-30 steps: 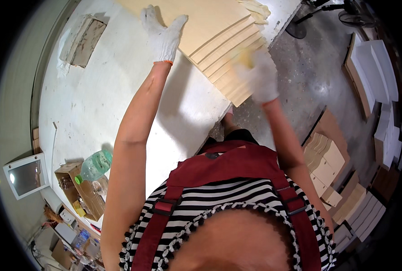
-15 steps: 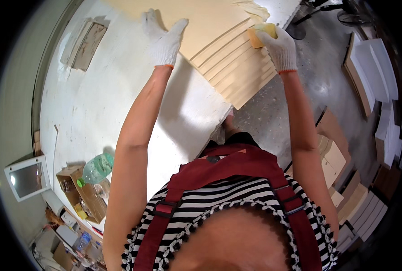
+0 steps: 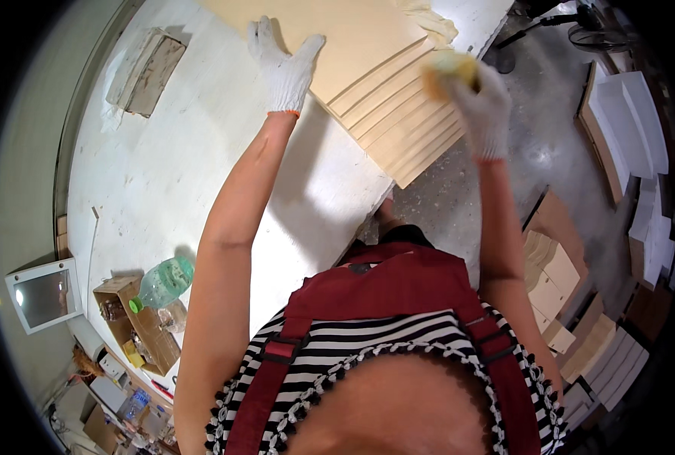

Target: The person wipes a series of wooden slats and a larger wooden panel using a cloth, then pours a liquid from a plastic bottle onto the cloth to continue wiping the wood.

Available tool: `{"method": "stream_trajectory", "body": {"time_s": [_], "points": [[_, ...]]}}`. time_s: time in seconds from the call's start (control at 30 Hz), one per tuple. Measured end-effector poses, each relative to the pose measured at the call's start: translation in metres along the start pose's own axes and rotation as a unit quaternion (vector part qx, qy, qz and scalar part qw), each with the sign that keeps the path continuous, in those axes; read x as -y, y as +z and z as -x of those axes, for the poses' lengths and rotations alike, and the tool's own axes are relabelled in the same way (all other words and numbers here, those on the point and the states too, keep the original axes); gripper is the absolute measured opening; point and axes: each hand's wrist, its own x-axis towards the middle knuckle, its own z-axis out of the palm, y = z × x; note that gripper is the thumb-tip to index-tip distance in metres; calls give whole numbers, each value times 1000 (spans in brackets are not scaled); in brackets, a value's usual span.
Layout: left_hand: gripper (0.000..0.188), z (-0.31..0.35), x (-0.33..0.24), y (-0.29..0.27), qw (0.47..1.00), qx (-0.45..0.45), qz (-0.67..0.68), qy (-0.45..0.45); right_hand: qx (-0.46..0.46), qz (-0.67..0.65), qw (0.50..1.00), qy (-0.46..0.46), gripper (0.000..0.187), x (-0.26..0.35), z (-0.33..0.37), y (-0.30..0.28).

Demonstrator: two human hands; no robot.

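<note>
A pale wooden panel [image 3: 356, 57], its near end cut with several parallel grooves, lies on a white worktable [image 3: 201, 167] and juts past the table's edge. My left hand [image 3: 286, 64], in a white knitted glove, rests at the panel's left edge with thumb and fingers spread. My right hand [image 3: 483, 106], gloved alike and smeared by motion, grips a yellow-orange sanding pad [image 3: 447, 74] at the right side of the grooves. Whether the pad touches the wood I cannot tell. A crumpled cream cloth or sheet [image 3: 436, 26] lies at the panel's far right.
A worn block [image 3: 151, 76] lies at the far left of the table. Nearer, a green plastic bottle [image 3: 164, 282] leans by a cardboard box [image 3: 129, 322], beside a white-framed panel [image 3: 44, 296]. Stacked boards [image 3: 553, 273] and white pieces [image 3: 629, 121] stand on the floor at right, a fan [image 3: 599, 30] beyond.
My right hand has moved back toward me and slightly right with the sanding pad. The view has shifted slightly; my left hand keeps its place on the panel.
</note>
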Motion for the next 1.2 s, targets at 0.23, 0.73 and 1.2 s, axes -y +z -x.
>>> {"method": "stream_trajectory", "body": {"time_s": [0.23,0.73,1.2], "points": [[100,1,-4,-1,1000,8,-10,6,23,25,998,60,42,-24,-38,18],[99,-3,5,5,998,36,-42,32,92,117,970,-190,46,64,60,55],[95,-5,5,-1,999,24,-6,24,-56,237,964,-107,34,-32,-62,-9]]}}
